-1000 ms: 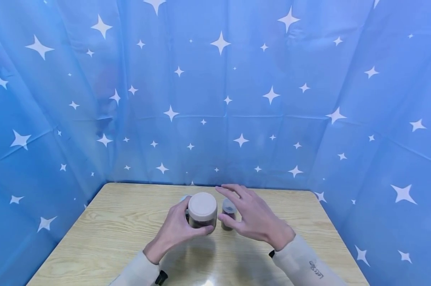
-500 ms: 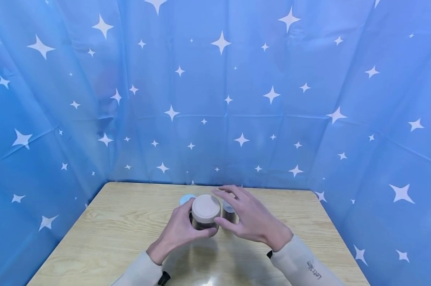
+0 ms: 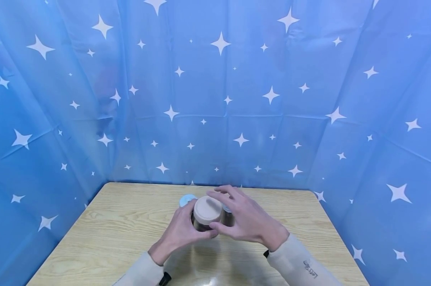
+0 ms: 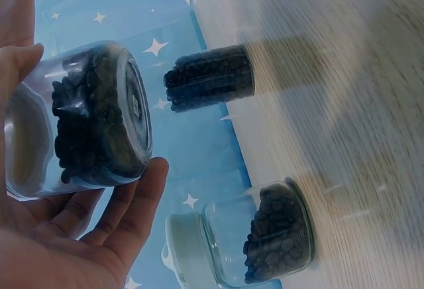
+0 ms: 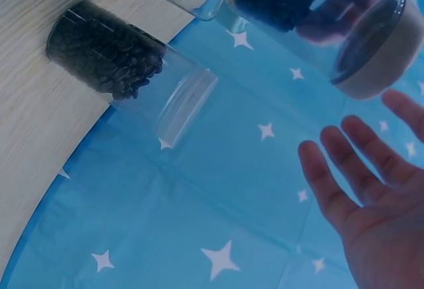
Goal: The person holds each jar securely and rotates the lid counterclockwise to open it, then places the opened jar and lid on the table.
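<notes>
Nearest the viewer, at the bottom edge, two pale sleeves (image 3: 300, 260) reach forward, each with a bit of black band showing at the cuff. Small dark lettering on the right sleeve seems to read "LetsSlim", though it is slanted and blurred.

Just beyond, the left hand (image 3: 181, 228) grips a round glass jar (image 4: 99, 113) by its body, thumb on the near side and fingers curved round it. This jar is roughly upright, lifted off the table (image 3: 93, 238), with its beige lid (image 3: 207, 209) on. Dark, bean-like pieces fill its lower part. A small mark on its base is too faint to read.

The right hand (image 3: 249, 218) is just beside the lid, fingers spaced apart and nearly straight, with nothing in its grasp. A gap shows between its nearest fingers and the lid; whether the thumb touches the jar, I cannot tell.

Farther back, two more jars stand on the wood-grained table, apart from the hands. Behind the left hand is a blue-lidded jar (image 4: 271, 236); behind the right, a slimmer clear-lidded jar (image 5: 109, 54). Both hold similar dark pieces.

Farthest away, a blue curtain (image 3: 201, 87) patterned with white four-pointed stars surrounds the table.
</notes>
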### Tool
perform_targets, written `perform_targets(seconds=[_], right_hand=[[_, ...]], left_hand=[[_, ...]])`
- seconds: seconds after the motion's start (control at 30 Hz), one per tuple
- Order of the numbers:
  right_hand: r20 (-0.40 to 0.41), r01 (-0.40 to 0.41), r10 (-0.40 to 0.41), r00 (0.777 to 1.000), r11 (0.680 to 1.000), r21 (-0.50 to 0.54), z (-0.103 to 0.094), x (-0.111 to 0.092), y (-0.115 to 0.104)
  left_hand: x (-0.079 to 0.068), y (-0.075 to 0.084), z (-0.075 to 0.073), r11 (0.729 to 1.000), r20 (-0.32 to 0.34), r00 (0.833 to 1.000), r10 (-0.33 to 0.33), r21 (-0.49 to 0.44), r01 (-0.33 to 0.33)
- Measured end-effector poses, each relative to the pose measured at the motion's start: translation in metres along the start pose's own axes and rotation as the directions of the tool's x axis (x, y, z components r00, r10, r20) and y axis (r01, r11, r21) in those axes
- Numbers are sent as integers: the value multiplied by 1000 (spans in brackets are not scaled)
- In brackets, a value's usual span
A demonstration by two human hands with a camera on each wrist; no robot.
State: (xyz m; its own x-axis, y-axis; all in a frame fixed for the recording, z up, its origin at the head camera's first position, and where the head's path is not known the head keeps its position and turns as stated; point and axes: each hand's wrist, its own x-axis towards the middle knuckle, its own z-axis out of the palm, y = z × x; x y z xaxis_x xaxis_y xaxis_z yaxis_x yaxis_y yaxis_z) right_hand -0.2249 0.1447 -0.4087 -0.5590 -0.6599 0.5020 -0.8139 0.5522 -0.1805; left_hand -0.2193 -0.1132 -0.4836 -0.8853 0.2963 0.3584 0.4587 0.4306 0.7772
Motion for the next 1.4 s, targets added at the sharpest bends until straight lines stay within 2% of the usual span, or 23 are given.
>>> perform_targets(seconds=[0.27, 0.5, 0.83, 1.23, 1.4], right_hand=[[23, 10, -11, 1000, 1000, 23, 5, 4, -2], [44, -2, 1, 999, 1000, 27, 9, 6, -4], [46, 25, -26, 999, 999, 30, 14, 7, -6], [60, 13, -16, 998, 999, 40, 15, 8, -8], [61, 4, -6, 998, 1000, 29, 16, 9, -8]], left_hand=[[0, 0, 3, 999, 0, 1000, 17, 40, -17], [0, -1, 5, 998, -8, 999, 35, 44, -35], [0, -2, 9, 996, -7, 997, 72, 62, -72], [2, 0, 13, 997, 15, 997, 73, 17, -73], [2, 1, 12, 996, 21, 996, 81, 26, -82]])
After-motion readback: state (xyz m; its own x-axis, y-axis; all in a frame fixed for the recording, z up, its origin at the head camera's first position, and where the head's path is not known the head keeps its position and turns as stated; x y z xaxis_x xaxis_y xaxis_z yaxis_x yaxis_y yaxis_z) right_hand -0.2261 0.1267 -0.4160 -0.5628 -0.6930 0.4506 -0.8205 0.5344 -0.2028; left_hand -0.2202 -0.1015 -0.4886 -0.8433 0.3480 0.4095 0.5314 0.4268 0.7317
